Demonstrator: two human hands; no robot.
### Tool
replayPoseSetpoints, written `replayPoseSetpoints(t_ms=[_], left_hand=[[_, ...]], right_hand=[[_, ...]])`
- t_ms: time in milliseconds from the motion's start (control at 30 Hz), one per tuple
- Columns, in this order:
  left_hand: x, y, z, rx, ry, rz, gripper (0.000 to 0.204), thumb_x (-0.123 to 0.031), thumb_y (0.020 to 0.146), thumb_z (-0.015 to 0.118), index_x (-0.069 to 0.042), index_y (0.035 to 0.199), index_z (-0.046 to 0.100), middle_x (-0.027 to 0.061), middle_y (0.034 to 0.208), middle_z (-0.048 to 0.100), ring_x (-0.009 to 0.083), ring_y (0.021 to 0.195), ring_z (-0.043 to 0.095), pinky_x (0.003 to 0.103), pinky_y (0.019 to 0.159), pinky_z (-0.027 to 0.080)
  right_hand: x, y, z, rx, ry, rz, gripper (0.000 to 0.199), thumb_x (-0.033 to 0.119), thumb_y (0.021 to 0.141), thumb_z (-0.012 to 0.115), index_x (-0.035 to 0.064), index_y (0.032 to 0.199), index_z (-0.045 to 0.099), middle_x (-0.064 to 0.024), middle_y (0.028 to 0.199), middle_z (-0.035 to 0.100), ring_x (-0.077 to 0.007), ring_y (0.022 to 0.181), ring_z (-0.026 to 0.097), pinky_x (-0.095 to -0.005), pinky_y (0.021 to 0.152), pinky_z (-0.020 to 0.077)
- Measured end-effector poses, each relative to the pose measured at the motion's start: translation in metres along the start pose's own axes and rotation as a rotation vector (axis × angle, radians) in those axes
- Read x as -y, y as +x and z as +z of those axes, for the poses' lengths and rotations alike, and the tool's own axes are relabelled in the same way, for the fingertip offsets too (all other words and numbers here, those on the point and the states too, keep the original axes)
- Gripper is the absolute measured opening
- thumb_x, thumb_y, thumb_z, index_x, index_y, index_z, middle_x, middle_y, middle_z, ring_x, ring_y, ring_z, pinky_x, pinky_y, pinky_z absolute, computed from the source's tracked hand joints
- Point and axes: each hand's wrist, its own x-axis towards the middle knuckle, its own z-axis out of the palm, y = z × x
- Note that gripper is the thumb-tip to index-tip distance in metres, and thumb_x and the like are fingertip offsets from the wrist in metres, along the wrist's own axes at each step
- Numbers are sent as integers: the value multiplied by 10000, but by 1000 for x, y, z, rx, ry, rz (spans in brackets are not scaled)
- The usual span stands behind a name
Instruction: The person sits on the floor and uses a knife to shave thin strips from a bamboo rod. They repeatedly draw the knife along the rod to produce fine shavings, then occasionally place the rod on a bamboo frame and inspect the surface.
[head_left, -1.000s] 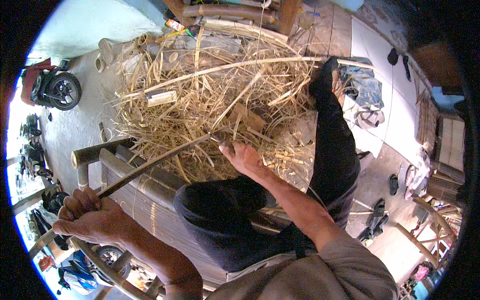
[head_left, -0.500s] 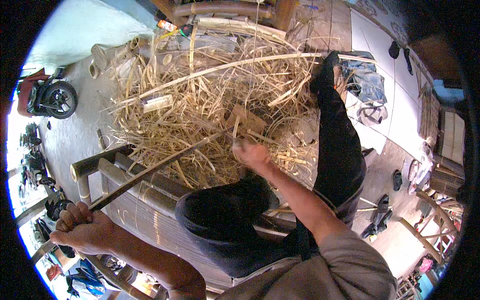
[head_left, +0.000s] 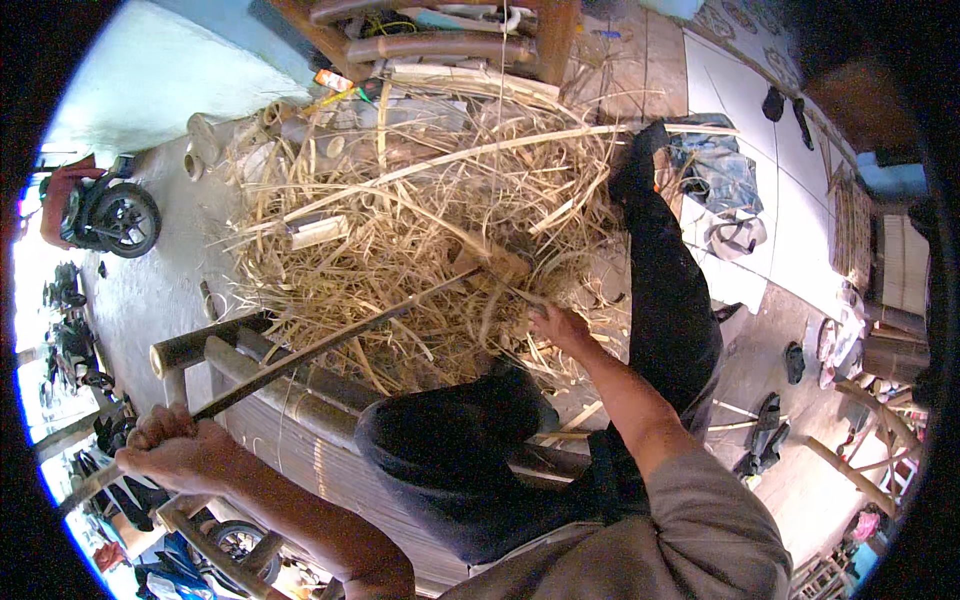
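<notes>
My left hand (head_left: 185, 452) is closed around a long, dark-edged bamboo strip (head_left: 340, 338). The strip slants up and away, over the bamboo bench frame, to the middle of the shavings. Close to its far end, my right hand (head_left: 562, 330) is closed. A thin, pale length runs from those fingers toward the strip's tip; blur hides whether it is a blade or a shaving. Beneath lies a wide heap of curled bamboo shavings (head_left: 400, 235), with a brown block (head_left: 505, 262) partly buried in it.
A bamboo bench (head_left: 320, 440) is under my bent legs in dark trousers. One long pale bamboo strip (head_left: 450, 157) arches across the heap. Folded jeans (head_left: 718, 165) lie at right on white tiles. A motorbike (head_left: 118, 215) stands far left, and sandals (head_left: 765, 435) lie at right.
My right hand has moved right and a little nearer me, away from the strip's far end. My left hand keeps its grip. The view has shifted slightly.
</notes>
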Motion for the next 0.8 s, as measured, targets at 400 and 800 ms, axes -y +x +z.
replayPoseSetpoints(t_ms=[400, 800], left_hand=[[-57, 5, -36, 182, -409, -128, 513, -595, 982, 434, -93, 923, 525, -13, 651, 368, 128, 588, 362, 275, 555, 348], [-87, -66, -72, 527, -759, -208, 515, -559, 1005, 409, -144, 703, 373, -37, 560, 254, 70, 449, 254, 218, 364, 197]], right_hand=[[78, -82, 2, -339, -11, -227, 479, 462, 911, 622, 14, 1080, 611, -230, 897, 654, -401, 638, 635, -482, 508, 501], [281, -220, -69, -22, 427, -660, 461, 478, 925, 598, 38, 1055, 546, -230, 777, 663, -447, 764, 663, -522, 688, 543]])
